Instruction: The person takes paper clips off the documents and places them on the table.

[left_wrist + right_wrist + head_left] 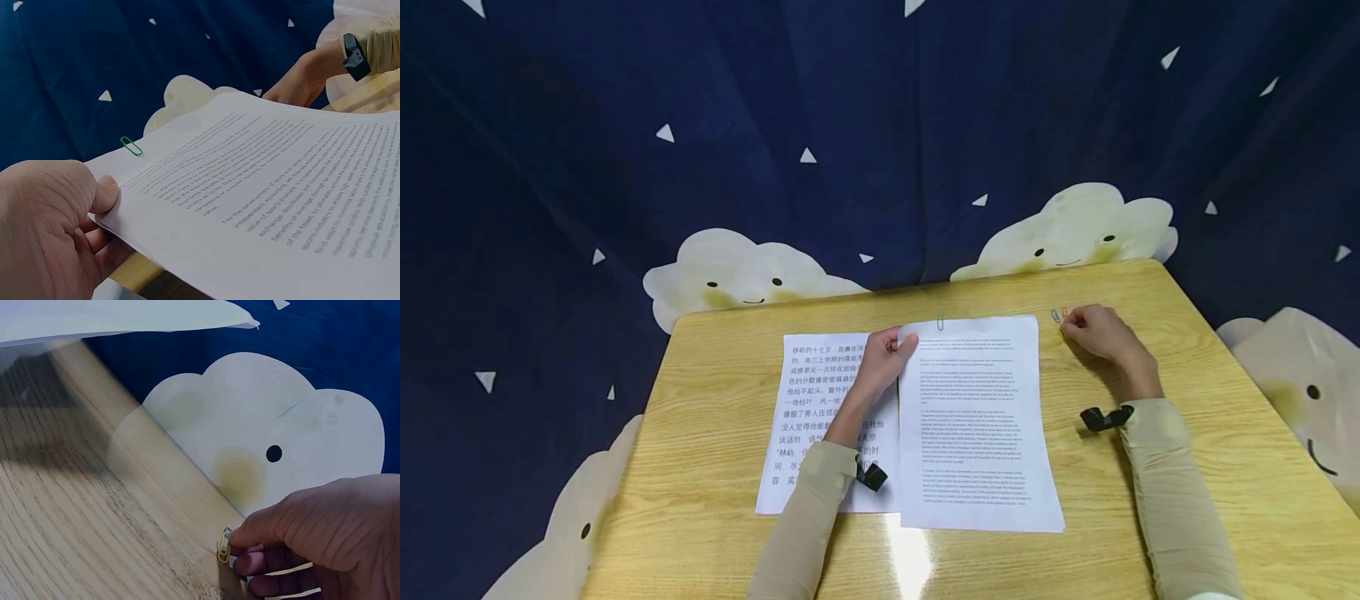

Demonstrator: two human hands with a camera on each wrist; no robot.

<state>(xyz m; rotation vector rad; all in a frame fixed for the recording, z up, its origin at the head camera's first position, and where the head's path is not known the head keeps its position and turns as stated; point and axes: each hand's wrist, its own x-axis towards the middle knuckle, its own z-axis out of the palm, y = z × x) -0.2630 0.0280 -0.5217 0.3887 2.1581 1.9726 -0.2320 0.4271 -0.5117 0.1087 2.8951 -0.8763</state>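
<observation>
My left hand [883, 358] grips a sheaf of printed paper [973, 433] by its upper left corner, thumb on top and fingers underneath. A green paper clip [131, 146] sits on the sheaf's top edge, a little right of that thumb. The left wrist view shows this corner raised off the table. Over at the right, my right hand [1097, 329] pinches a yellow paper clip [223, 551] between thumb and fingertips, close over the tabletop. Just beyond those fingertips lie a blue paper clip [1055, 316] and a red paper clip [1064, 312].
Another printed sheet [775, 475] with large characters lies flat to the left, partly beneath my left forearm and the sheaf. The wooden table [700, 550] ends at the back against a dark blue curtain [865, 108] with clouds and white triangles.
</observation>
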